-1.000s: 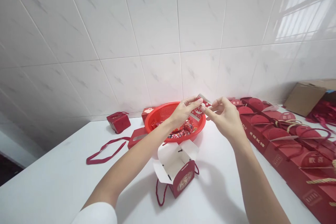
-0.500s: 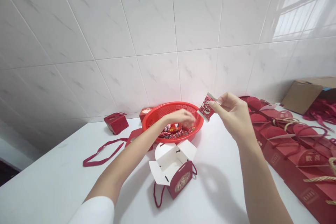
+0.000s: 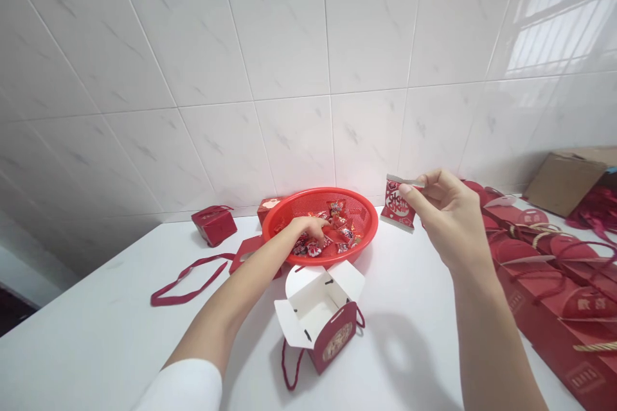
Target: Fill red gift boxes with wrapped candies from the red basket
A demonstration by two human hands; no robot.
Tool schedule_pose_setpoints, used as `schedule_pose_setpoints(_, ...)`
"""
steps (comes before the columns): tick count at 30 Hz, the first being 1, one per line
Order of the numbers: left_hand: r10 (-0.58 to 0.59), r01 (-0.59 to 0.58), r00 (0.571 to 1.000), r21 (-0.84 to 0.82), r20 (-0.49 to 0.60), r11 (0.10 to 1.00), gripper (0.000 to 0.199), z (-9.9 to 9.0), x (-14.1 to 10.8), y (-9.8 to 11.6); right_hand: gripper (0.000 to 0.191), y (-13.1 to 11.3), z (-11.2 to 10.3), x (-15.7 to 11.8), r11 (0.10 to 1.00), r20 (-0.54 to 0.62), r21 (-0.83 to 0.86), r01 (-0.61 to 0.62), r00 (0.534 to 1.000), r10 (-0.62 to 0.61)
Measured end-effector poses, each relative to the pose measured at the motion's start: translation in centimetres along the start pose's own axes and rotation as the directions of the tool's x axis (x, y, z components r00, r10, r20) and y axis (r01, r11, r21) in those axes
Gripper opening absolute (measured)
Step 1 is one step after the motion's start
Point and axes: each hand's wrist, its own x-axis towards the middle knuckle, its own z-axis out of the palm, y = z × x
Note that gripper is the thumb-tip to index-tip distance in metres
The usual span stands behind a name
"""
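In the head view I can read 歡喜 on one of the red boxes (image 3: 581, 306) ranked along the right; their stamped square marks are too faint for me. The packet (image 3: 398, 204) carries pale ornate characters on red that I can't make out for certain, and the open box (image 3: 336, 341) shows a gold emblem, also illegible.

I see the right hand (image 3: 450, 218) with thumb and fingers pinched together on the packet's upper right edge, holding it above the table (image 3: 116, 334), just right of the red basket (image 3: 357, 202). The left hand (image 3: 311, 231) reaches into the basket with fingers curled down among the wrapped sweets (image 3: 343, 232); I cannot tell whether they close on one.

The packet's printed face points toward me, silver crimped ends top and bottom; its long axis runs nearly upright, lower end leaning left. The open box stands on the table, near side of the basket, white flaps spread, mouth up, emblem facing near and slightly right.
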Motion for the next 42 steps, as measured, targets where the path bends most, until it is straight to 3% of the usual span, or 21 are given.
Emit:
schedule_pose_setpoints(3, -0.029, 0.030, 0.996, -0.009, 0.090, 1.000, 0.078, 0.4, -0.1, 0.4, 0.028, -0.1, 0.2, -0.1, 1.000, 0.018, 0.004, -0.003, 1.000, 0.003)
schedule_pose_setpoints(7, -0.036, 0.041, 0.993, -0.039, 0.116, 0.998, 0.043, 1.1, -0.2, 0.8, 0.029, -0.1, 0.5, -0.2, 1.000, 0.048, 0.009, -0.024, 0.999, 0.024)
schedule_pose_setpoints(9, -0.009, 0.018, 0.995, -0.082, 0.103, 0.996, 0.036, 1.2, -0.4, 0.7, 0.030, -0.1, 0.5, -0.3, 0.999, 0.060, 0.004, -0.032, 0.998, 0.031)
schedule_pose_setpoints(14, 0.069, -0.083, 0.995, -0.217, -0.071, 0.973, 0.052, 0.6, -1.1, 0.1, 0.032, 0.0, 0.4, -0.3, 1.000, 0.074, -0.006, -0.009, 0.997, 0.010)
schedule_pose_setpoints(18, 0.114, -0.176, 0.969, -0.286, -0.219, 0.942, 0.017, 0.2, -1.6, 0.4, 0.029, 0.1, 0.5, -0.3, 1.000, 0.091, -0.022, -0.011, 0.996, 0.013)
schedule_pose_setpoints(22, 0.138, -0.253, 0.934, -0.335, -0.330, 0.908, 0.038, 0.4, -1.9, 0.9, 0.026, -0.1, 0.6, -0.4, 0.999, 0.096, -0.046, -0.011, 0.995, 0.016)
schedule_pose_setpoints(26, 0.132, -0.286, 0.910, -0.365, -0.393, 0.886, 0.047, 0.9, -2.1, 1.1, 0.026, -0.2, 0.8, -0.5, 0.999, 0.102, -0.052, -0.003, 0.995, 0.008)
schedule_pose_setpoints(30, 0.069, -0.256, 0.890, -0.370, -0.450, 0.893, 0.046, 1.3, -2.1, 0.9, 0.026, 0.0, 1.1, -0.6, 0.998, 0.123, -0.065, -0.018, 0.992, 0.026)
schedule_pose_setpoints(36, -0.024, -0.174, 0.859, -0.336, -0.511, 0.926, 0.026, 2.0, -2.2, 1.1, 0.026, 0.3, 1.6, -0.8, 0.994, 0.168, -0.109, -0.024, 0.985, 0.042)
schedule_pose_setpoints(42, -0.120, -0.074, 0.855, -0.348, -0.505, 0.935, 0.014, 4.1, -2.7, 1.6, 0.024, 2.1, 3.6, -0.9, 0.990, 0.237, -0.142, -0.019, 0.970, 0.053)
